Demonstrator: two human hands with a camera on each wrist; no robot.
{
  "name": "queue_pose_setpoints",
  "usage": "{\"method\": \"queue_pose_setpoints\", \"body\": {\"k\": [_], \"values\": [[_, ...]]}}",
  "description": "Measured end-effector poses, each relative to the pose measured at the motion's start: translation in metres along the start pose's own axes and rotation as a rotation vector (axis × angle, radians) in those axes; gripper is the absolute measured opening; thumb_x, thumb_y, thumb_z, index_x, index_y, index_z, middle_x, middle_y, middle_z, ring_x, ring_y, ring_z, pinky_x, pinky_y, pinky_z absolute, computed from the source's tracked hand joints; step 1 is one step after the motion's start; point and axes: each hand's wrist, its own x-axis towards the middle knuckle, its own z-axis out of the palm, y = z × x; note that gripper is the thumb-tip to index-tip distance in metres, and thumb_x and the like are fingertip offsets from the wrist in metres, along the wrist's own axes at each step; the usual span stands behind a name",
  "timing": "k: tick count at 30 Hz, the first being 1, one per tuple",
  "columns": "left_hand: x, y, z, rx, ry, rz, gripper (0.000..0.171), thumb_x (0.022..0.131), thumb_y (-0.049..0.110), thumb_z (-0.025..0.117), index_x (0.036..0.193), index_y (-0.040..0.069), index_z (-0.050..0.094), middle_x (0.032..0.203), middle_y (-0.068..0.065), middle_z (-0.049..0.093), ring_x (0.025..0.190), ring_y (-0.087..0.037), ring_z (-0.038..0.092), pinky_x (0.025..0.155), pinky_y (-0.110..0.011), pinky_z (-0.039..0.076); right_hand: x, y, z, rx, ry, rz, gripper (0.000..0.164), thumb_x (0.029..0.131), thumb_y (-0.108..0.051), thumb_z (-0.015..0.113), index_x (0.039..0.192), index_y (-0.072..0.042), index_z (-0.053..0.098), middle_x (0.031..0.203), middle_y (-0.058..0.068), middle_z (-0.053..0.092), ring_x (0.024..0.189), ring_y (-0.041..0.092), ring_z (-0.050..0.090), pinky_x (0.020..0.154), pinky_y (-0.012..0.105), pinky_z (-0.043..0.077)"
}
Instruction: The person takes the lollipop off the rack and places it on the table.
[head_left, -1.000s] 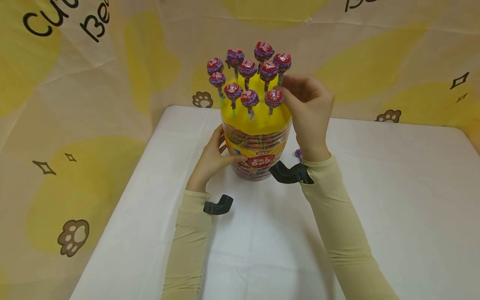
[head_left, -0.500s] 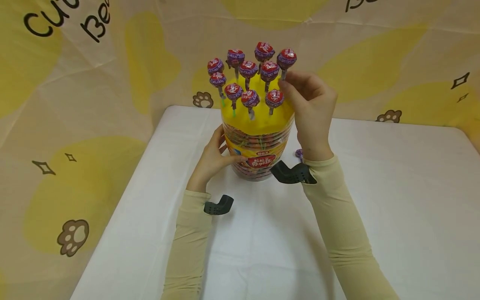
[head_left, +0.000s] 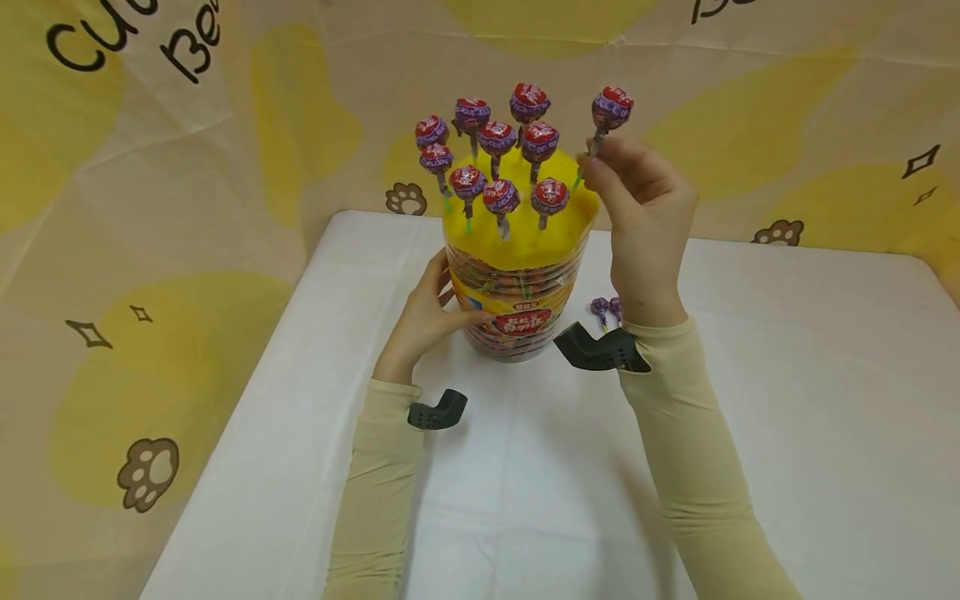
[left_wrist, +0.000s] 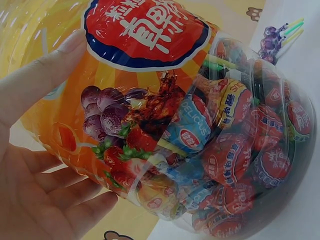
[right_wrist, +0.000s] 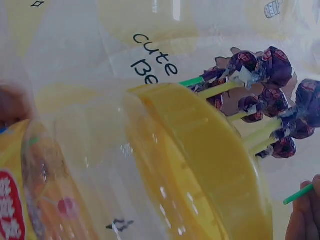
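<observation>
A clear plastic jar [head_left: 517,283] with a yellow lid [head_left: 480,237] stands upright on the table. Several red and purple wrapped lollipops [head_left: 542,142] stick up from the lid on their sticks. My left hand [head_left: 423,321] holds the jar's left side, thumb over the label [left_wrist: 145,30] and fingers round behind. Up at the lid's right edge, my right hand [head_left: 648,217] pinches a lollipop [head_left: 612,108] by its stick. That lollipop's green stick end [right_wrist: 299,194] points out from the fingers in the right wrist view, apart from the lid. More wrapped lollipops [left_wrist: 227,150] fill the jar's lower part.
Several loose purple lollipops [left_wrist: 272,42] lie on the white tabletop [head_left: 787,400], right of the jar and partly behind my right wrist. A printed cloth backdrop [head_left: 750,125] rises behind the table and along its left side.
My right hand has moved to the right and away from the lid with the pinched lollipop, whose green stick end now shows. The left hand and the jar have stayed still.
</observation>
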Motion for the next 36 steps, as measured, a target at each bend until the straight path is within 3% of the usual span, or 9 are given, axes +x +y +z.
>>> {"method": "queue_pose_setpoints", "body": {"k": [14,23,29,36], "values": [[-0.001,0.001,0.001,-0.011,-0.001,0.005,0.103,0.072,0.015,0.083,0.151,0.012,0.017,0.153,-0.006,0.025,0.139,-0.023,0.025,0.112,-0.035,0.029,-0.013,0.005,-0.035,0.056,-0.048,0.067,0.01,0.087,0.004,0.063,0.089,0.001,0.072,0.095,0.014,0.069,0.085,0.026,0.064,0.081,0.03,0.053],[0.001,0.005,0.001,0.007,0.001,0.011,0.102,0.073,0.016,0.083,0.151,0.011,0.017,0.153,-0.006,0.025,0.139,-0.023,0.025,0.112,-0.035,0.029,-0.025,0.006,-0.062,0.06,-0.021,0.139,0.009,0.085,0.008,0.063,0.09,0.006,0.071,0.093,0.016,0.069,0.08,0.024,0.067,0.079,0.029,0.054],[0.0,0.004,0.002,0.009,0.008,0.013,0.102,0.072,0.015,0.083,0.151,0.011,0.017,0.153,-0.007,0.025,0.139,-0.023,0.025,0.111,-0.035,0.029,-0.032,0.006,-0.085,-0.004,-0.033,0.226,0.01,0.083,0.006,0.067,0.09,0.011,0.069,0.085,0.013,0.07,0.075,0.021,0.066,0.075,0.026,0.055],[-0.002,0.004,0.0,0.015,0.008,0.0,0.102,0.073,0.016,0.083,0.151,0.012,0.017,0.152,-0.006,0.025,0.139,-0.023,0.025,0.112,-0.036,0.029,-0.039,0.016,-0.114,-0.065,-0.091,0.376,0.008,0.082,0.006,0.068,0.089,0.009,0.07,0.081,0.009,0.071,0.073,0.018,0.067,0.07,0.022,0.056]]}}
